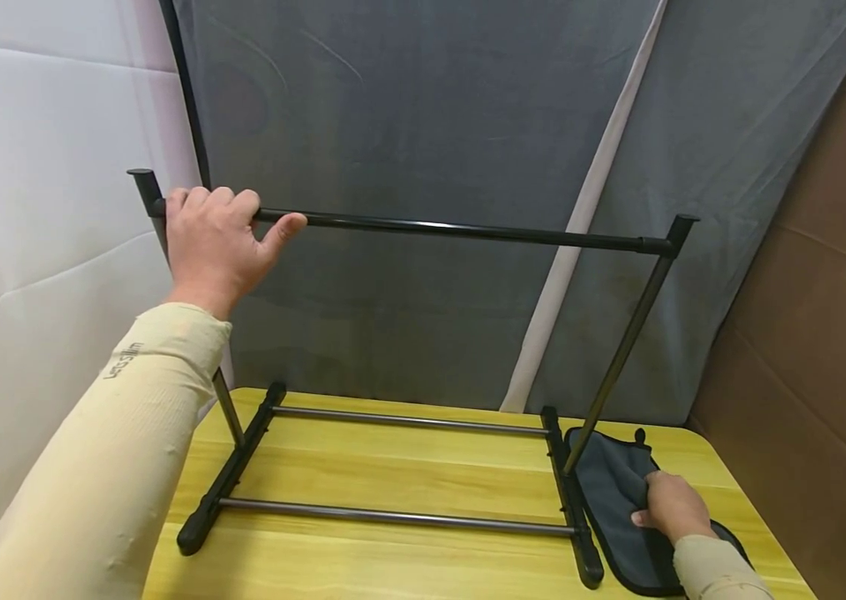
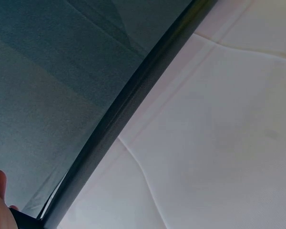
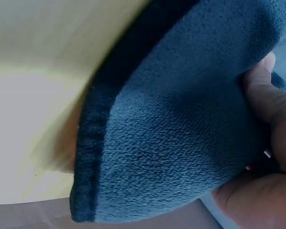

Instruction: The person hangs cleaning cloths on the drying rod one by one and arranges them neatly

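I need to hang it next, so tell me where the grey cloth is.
In the head view the grey cloth lies at the table's right end, beside the rack's right foot, pinched by the right hand.

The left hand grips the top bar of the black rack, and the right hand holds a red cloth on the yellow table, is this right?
Not quite: the cloth is grey-blue, not red, as the head view shows. The left hand does grip the top bar, and the right hand holds the cloth on the yellow table.
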